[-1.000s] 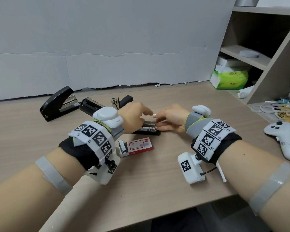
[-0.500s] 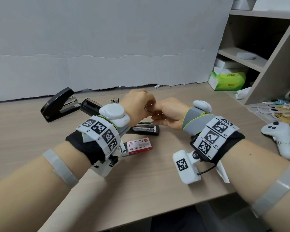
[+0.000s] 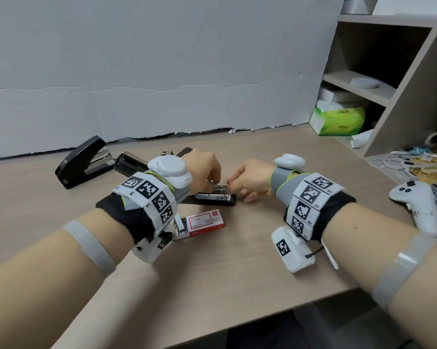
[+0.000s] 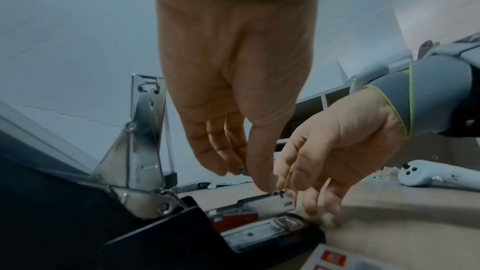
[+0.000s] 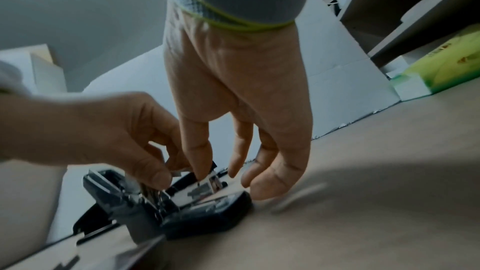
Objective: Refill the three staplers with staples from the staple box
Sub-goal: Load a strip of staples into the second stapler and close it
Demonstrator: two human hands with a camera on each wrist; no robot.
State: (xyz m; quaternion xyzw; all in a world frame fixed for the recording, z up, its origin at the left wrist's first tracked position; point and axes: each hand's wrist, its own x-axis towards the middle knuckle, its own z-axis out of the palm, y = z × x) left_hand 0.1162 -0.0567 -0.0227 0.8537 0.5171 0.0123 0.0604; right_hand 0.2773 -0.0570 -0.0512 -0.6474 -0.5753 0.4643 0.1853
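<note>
An open black stapler (image 3: 213,200) lies mid-table, its lid swung back behind my left wrist and its metal magazine (image 4: 270,204) exposed. My left hand (image 3: 213,188) and right hand (image 3: 231,188) meet just above the magazine's front end. Both pinch a short silver staple strip (image 3: 220,193) there. In the right wrist view the right hand (image 5: 207,176) pinches the strip down at the magazine (image 5: 197,192). The red staple box (image 3: 206,222) lies open near my left wrist. A second black stapler (image 3: 84,165) stands open at the far left. A third (image 3: 129,162) is partly hidden behind my left wrist.
A white game controller (image 3: 418,205) lies at the right table edge beside loose cables (image 3: 411,163). A green tissue pack (image 3: 338,120) sits at the foot of the shelf unit (image 3: 401,102) at back right. A grey-white wall board (image 3: 162,71) runs along the back.
Half a second ago both hands were raised together above the stapler. They have come down, and the strip is now at the magazine.
</note>
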